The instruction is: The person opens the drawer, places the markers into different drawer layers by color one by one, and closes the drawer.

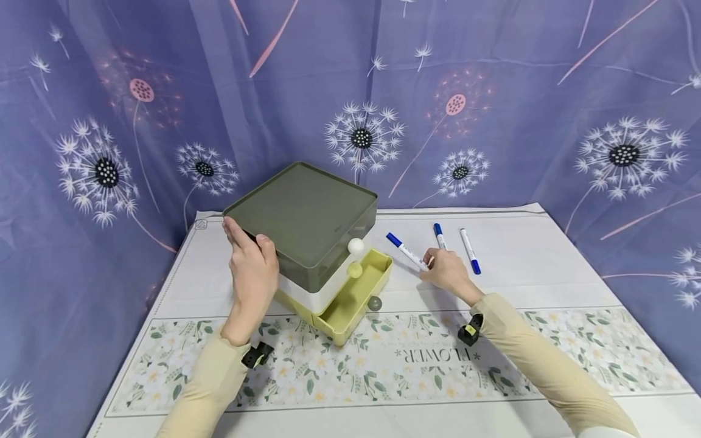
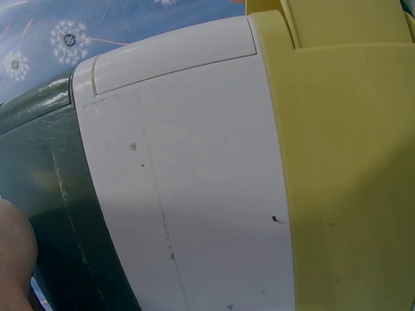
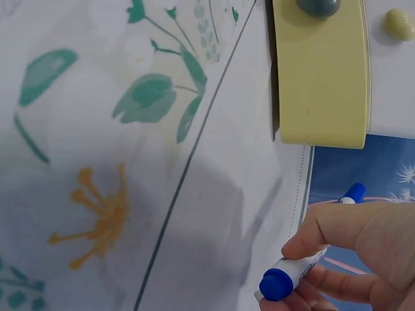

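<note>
A small three-tier drawer box (image 1: pixel 309 213) stands on the table with a dark green top tier, a white middle and a yellow base. Its yellow bottom drawer (image 1: pixel 350 304) is pulled out; a grey knob (image 3: pixel 319 5) sits on the drawer front. My left hand (image 1: pixel 252 267) rests against the box's left side and top edge, fingers fairly straight. In the left wrist view only a bit of that hand (image 2: pixel 14 256) shows, at the green tier. To the right of the drawer, my right hand (image 1: pixel 449 272) pinches a white marker (image 3: pixel 305 264) with blue ends between thumb and fingers.
A blue-capped marker (image 1: pixel 440 234) lies just beyond my right hand, and another marker (image 1: pixel 469 249) lies to its right. A flowered strip (image 1: pixel 306 377) runs across the white table cover. Behind the table hangs a purple dandelion curtain (image 1: pixel 285 109).
</note>
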The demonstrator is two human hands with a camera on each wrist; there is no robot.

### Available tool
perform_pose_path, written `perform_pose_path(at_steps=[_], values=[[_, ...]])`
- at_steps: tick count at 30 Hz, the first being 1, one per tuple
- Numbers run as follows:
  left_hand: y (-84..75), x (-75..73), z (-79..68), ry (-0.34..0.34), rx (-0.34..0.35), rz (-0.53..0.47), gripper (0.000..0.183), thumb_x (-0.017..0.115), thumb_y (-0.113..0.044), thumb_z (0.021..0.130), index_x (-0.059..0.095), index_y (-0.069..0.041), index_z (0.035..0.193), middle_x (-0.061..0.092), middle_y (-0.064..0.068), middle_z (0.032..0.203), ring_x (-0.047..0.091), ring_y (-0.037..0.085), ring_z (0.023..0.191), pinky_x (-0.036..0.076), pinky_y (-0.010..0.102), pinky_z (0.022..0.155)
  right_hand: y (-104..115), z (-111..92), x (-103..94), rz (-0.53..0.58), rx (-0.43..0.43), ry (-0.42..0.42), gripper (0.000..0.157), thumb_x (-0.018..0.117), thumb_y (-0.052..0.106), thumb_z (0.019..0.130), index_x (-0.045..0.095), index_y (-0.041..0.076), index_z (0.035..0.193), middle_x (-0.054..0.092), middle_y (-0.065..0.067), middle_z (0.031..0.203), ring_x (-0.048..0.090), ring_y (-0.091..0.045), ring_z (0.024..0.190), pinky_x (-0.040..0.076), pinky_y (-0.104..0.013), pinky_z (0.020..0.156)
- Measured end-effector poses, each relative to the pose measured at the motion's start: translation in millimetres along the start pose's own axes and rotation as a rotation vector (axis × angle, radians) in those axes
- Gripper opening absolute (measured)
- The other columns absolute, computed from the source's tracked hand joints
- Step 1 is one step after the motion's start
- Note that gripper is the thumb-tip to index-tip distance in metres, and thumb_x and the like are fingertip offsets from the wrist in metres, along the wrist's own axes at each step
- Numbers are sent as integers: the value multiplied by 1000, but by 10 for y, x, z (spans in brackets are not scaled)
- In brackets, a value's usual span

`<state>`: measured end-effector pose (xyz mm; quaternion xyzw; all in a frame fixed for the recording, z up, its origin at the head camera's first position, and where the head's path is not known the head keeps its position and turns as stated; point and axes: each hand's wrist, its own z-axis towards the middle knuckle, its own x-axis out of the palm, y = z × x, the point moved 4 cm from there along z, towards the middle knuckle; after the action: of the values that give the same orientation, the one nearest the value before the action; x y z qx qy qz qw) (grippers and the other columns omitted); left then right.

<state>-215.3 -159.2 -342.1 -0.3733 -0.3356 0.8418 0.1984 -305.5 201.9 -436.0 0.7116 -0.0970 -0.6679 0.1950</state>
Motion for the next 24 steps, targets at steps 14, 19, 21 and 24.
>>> perform_pose_path(at_steps=[14,19,21,24], values=[[-16,-10,-12,2,6,-3,64,30,-23,94,7,8,144,11,33,147,45,54,111,40,55,89,66,-80,-91,6,-46,-38,21,70,14,67,60,10,85,66,-7,75,54,-16,57,38,-25,50],[-16,-10,-12,15,-5,-5,64,29,-25,95,5,7,144,10,32,148,44,53,112,41,54,90,104,-98,-106,12,-62,-53,20,70,11,66,59,12,83,64,-3,70,49,-14,52,35,-25,47],[-15,-8,-11,17,-6,-6,64,28,-26,95,5,7,145,9,32,148,44,53,113,41,54,90,121,-103,-116,18,-74,-64,20,69,9,65,59,12,82,63,-3,68,47,-14,51,34,-25,46],[-13,-4,-8,15,-3,-6,64,29,-25,95,5,7,144,10,32,148,44,53,113,40,55,90,153,-111,-135,29,-103,-88,19,67,6,64,59,13,80,61,-1,66,45,-13,51,33,-25,47]])
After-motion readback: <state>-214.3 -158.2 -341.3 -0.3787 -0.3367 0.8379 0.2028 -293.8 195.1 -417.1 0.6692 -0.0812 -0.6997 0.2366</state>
